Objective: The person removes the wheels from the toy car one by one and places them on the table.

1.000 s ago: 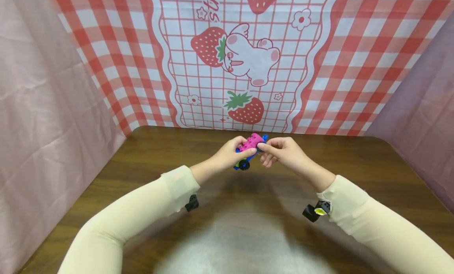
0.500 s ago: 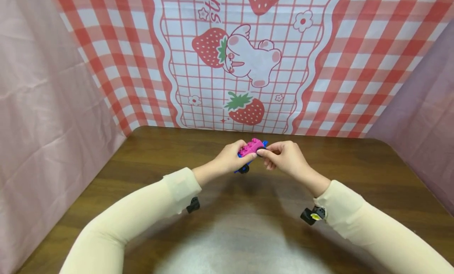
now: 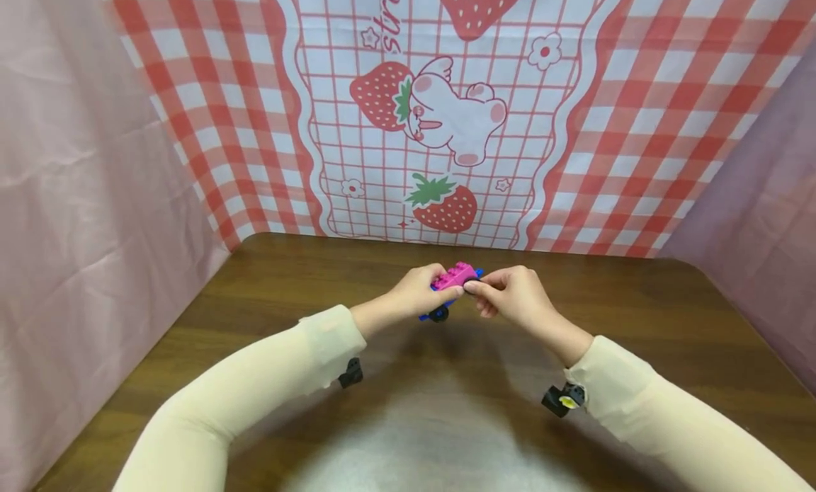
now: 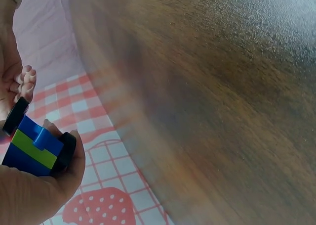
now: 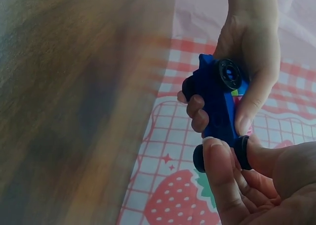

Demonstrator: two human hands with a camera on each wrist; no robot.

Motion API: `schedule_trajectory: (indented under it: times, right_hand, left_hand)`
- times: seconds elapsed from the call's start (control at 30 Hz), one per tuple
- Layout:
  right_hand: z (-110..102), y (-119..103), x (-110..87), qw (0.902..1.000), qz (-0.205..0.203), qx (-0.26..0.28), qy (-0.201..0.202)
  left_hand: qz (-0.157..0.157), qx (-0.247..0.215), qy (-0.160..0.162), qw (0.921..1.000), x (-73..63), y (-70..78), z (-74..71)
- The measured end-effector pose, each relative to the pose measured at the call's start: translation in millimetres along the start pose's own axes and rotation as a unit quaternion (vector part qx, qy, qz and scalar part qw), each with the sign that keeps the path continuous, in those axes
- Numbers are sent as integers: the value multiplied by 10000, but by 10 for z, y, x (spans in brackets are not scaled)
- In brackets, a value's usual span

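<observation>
Above the far part of the table, my left hand point(image 3: 414, 295) grips a small toy car made of building blocks, with a blue base point(image 5: 215, 104) and black wheels. A pink studded brick point(image 3: 455, 275) sits on top of the car, beside the left thumb. In the left wrist view a lime green brick point(image 4: 33, 150) shows at one end, between blue parts. My right hand point(image 3: 521, 301) pinches a black wheel point(image 5: 241, 152) at the car's other end, thumb on its outer face. The right fingers reach around that end's underside, near the opposite wheel point(image 5: 199, 158).
The brown wooden table point(image 3: 306, 265) lies under both hands. Behind it hangs a red-and-white checked cloth point(image 3: 618, 124) with strawberry prints. Pink curtains point(image 3: 95, 195) close off the sides. A black wrist camera point(image 3: 561, 400) hangs below the right sleeve, another point(image 3: 350, 373) below the left.
Both hands and the toy car have moved slightly down in the head view, as has the background. The car has tilted, hiding the green brick there. The right hand stays at the wheel.
</observation>
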State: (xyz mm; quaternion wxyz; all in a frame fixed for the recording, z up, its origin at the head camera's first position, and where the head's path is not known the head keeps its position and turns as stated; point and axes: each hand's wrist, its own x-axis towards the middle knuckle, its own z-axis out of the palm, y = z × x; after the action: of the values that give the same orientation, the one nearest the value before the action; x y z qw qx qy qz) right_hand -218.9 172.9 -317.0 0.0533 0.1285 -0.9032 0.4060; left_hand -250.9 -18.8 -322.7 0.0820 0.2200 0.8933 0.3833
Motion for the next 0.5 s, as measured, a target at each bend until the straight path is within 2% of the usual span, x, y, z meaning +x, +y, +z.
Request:
schedule_trajectory:
  times: [0.13, 0.23, 0.4, 0.5]
  right_hand:
    - [3, 29, -17, 9998, -109, -182, 0]
    - [12, 43, -7, 9997, -192, -104, -50]
    - [1, 56, 27, 9982, 12, 544, -243]
    - [-6, 54, 57, 9937, 189, 1077, -260]
  left_hand:
    - [-26, 125, -56, 9999, 29, -11, 31]
    - [-63, 125, -98, 9999, 33, -26, 27]
    - [-81, -164, -186, 9997, 34, -52, -15]
    - [-76, -338, -236, 9991, 39, -68, -40]
